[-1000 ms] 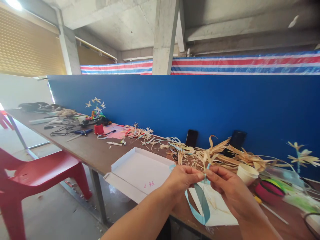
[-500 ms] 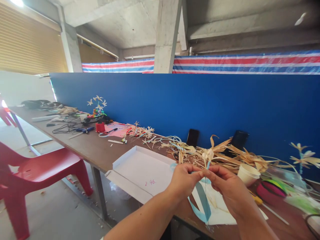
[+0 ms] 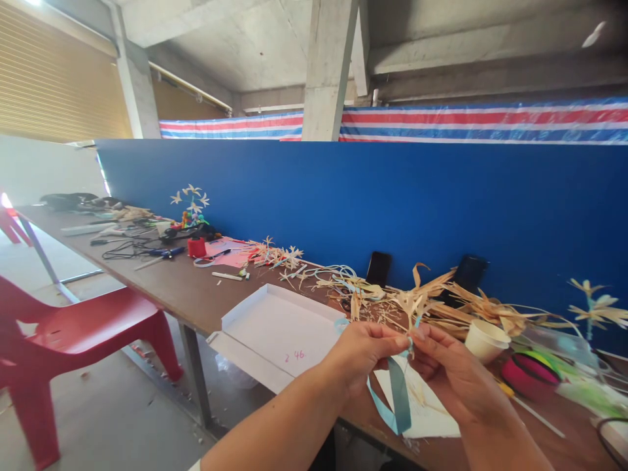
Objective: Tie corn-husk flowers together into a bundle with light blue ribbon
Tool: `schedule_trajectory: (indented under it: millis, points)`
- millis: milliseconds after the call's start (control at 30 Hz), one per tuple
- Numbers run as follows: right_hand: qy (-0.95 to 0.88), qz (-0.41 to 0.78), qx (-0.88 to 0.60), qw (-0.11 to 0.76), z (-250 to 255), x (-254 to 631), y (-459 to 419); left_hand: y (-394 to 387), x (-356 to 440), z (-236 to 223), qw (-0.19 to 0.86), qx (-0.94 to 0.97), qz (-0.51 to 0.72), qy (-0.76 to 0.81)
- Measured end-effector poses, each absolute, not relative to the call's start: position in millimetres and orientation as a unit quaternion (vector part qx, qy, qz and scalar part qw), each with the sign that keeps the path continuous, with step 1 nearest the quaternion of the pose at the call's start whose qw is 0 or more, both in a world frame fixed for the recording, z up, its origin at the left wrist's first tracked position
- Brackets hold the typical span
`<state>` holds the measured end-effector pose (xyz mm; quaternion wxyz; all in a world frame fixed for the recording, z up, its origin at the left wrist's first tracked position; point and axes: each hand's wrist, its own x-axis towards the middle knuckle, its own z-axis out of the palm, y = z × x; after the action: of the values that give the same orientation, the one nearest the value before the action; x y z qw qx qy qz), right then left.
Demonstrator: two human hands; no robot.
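Note:
Close together above the table's front edge, my left hand and my right hand meet fingertip to fingertip. Between them stands a pale straw-coloured flower, its petals upward, with light blue wrapping at its stem. My right thumb and fingers pinch the stem just under the bloom. A light blue ribbon runs from my left finger and thumb and hangs in a loop below. Fingers hide part of the stem. Beneath lies a white sheet with thin straw bits on it.
An open white box lies left of my hands. Dried husks, a white cup and a pink round case are at the right. Two phones lean on the blue partition. A red chair stands left.
My hands have shifted slightly, the right fingers closing in around the stem. The flower has turned a little, and the ribbon loop hangs in a different shape.

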<state>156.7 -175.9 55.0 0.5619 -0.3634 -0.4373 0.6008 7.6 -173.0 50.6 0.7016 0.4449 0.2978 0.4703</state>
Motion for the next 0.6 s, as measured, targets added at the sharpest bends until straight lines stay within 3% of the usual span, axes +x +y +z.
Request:
schedule_trajectory:
  millis: [600]
  points:
    - [-0.399, 0.655, -0.306, 0.564, 49.6, 154.7, -178.5, -174.3, 6.3, 48.2, 0.687, 0.465, 0.476, 0.29]
